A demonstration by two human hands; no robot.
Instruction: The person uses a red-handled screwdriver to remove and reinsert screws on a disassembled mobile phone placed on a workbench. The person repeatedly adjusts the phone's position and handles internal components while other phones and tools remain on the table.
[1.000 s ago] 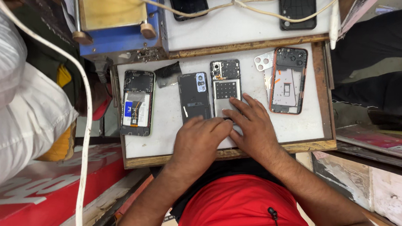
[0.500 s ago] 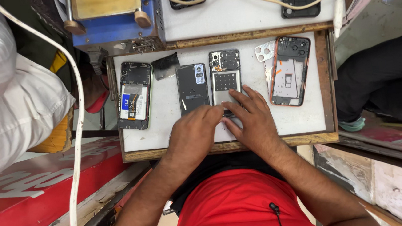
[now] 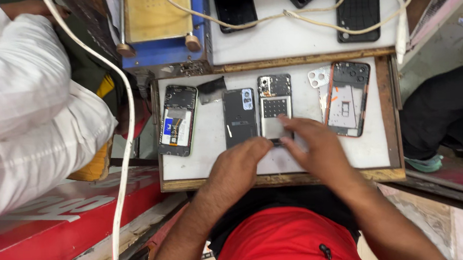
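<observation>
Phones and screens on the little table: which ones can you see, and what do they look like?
Dark phone: tray middle, black rectangle, blue camera corner.
Opened phone: tray left, insides showing, blue label.
Grey opened phone: under right hand.
Orange-edged frame: tray right.
Red sign: lower left, white lettering.

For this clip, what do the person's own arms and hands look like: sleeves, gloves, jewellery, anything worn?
Both arms are bare from the forearm down: no sleeves, no gloves. The left hand and the right hand show no rings, watch or bands that I can make out. The person wears a plain red top, with a small black clip-on microphone near its lower edge.
</observation>
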